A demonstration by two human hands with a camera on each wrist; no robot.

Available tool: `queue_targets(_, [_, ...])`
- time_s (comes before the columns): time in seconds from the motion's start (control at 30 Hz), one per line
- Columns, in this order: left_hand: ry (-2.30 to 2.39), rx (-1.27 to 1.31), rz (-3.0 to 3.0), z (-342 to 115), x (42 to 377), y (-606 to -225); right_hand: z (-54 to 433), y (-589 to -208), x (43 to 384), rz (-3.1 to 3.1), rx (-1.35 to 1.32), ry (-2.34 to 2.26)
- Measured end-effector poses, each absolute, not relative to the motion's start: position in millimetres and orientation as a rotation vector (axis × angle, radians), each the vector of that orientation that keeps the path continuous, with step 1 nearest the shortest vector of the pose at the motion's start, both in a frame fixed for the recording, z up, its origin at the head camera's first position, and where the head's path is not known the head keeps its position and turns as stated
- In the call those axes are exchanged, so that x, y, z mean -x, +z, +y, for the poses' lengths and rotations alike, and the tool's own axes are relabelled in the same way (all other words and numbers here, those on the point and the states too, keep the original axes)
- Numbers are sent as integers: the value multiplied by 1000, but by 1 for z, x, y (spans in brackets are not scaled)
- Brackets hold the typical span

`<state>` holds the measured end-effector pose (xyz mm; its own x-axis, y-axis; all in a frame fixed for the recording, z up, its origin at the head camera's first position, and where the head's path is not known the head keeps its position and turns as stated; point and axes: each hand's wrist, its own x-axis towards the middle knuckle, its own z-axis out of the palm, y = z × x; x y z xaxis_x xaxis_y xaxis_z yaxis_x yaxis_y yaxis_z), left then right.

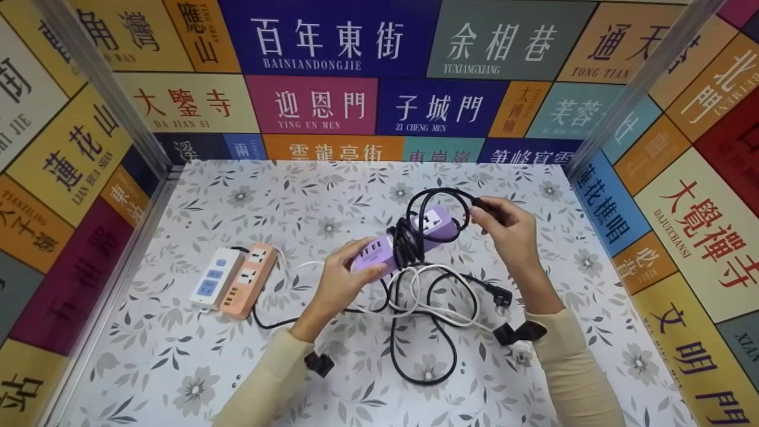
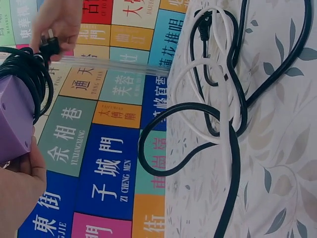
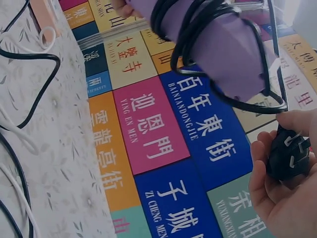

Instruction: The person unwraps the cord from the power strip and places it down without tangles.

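In the head view, my left hand (image 1: 341, 276) grips the near left end of a purple power strip (image 1: 369, 256), raised over the table. A black cord (image 1: 408, 244) is wound in several turns round the strip's middle. Sockets show at its far right end, USB ports at its left. My right hand (image 1: 511, 228) holds the cord's black plug (image 3: 290, 154) to the right of the strip; its metal prongs point outward in the right wrist view. A loose loop of cord runs from the strip to that plug.
On the table at left lie a white power strip (image 1: 214, 281) and an orange power strip (image 1: 249, 281), side by side. Tangled black and white cords (image 1: 455, 354) spread below the hands, with a black plug (image 1: 501, 295) and a white plug (image 1: 523, 354) at right. Printed panels (image 1: 323, 107) wall the table.
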<state>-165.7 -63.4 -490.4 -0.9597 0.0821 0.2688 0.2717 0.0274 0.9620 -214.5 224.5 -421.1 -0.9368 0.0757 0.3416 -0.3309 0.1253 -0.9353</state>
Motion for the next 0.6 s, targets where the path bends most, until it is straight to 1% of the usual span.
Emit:
queue_targets(0.17, [-2112, 328, -2087, -68, 166, -494, 227, -414, 202, -2051, -318, 1870])
queue_targets(0.3, [-2113, 305, -2025, -72, 170, -496, 229, -413, 189, -2073, -466, 1814])
queue_targets(0.43, [-2138, 253, -1954, -78, 173, -496, 232, -418, 177, -2143, -621, 1715])
queue_targets(0.6, [-2136, 141, -1890, -91, 176, -493, 243, -429, 167, -2217, -707, 1643])
